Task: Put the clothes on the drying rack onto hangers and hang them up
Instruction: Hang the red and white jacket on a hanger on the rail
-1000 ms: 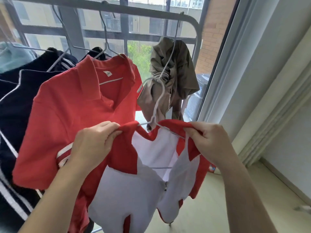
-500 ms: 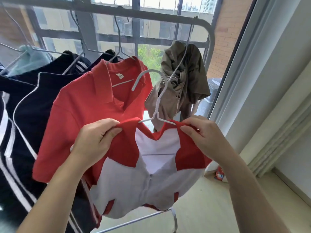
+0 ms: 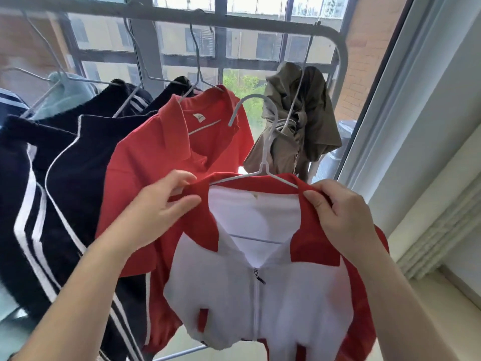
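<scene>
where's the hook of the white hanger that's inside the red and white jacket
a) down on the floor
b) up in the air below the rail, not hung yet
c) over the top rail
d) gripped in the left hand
b: the white hanger has its hook curving free below the top rail, while the left hand and right hand grip the collar of the red and white jacket.

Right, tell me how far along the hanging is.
Done: red polo and navy jackets hang on the rail. In hand: left hand and right hand pinch the collar of the zip jacket on its hanger, hook not on the rail. Left: olive garment, bunched up.
</scene>
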Tool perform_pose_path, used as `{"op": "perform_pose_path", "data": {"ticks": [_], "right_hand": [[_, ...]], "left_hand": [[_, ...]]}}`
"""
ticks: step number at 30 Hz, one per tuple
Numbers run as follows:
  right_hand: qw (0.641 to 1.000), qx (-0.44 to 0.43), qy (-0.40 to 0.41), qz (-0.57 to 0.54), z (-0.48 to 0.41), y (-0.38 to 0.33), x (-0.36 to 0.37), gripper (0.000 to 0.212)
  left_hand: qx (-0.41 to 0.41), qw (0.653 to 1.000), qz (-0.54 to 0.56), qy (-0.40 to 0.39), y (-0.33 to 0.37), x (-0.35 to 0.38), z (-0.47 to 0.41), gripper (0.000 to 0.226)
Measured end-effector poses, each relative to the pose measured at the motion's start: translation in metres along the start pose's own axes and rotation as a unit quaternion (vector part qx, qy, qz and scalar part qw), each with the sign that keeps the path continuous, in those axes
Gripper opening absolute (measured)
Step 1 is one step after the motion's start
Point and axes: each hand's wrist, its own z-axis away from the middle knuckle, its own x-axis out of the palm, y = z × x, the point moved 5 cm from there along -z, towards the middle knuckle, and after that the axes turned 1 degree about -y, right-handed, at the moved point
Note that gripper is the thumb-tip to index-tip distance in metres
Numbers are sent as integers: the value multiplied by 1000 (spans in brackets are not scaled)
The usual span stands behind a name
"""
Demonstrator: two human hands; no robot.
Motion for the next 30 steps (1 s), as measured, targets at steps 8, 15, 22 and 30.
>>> {"op": "perform_pose_path", "data": {"ticks": [8,15,22,30], "right_hand": [[987,49,-124,-87,-9,9,-14,17],[988,52,-147,-9,-14,29,-29,16],[959,-49,-278,-36,-51,-25,-23,31],[938,14,-343,-50,-106,-65,-10,33]], "left_hand": [[36,989,-19,144,-4,6,-4,14],[37,989,-14,141,1,-7,-19,7],[110,989,-9,101,37,2,-31,10],[198,978,-28,66,73,-4,-60,4]]}}
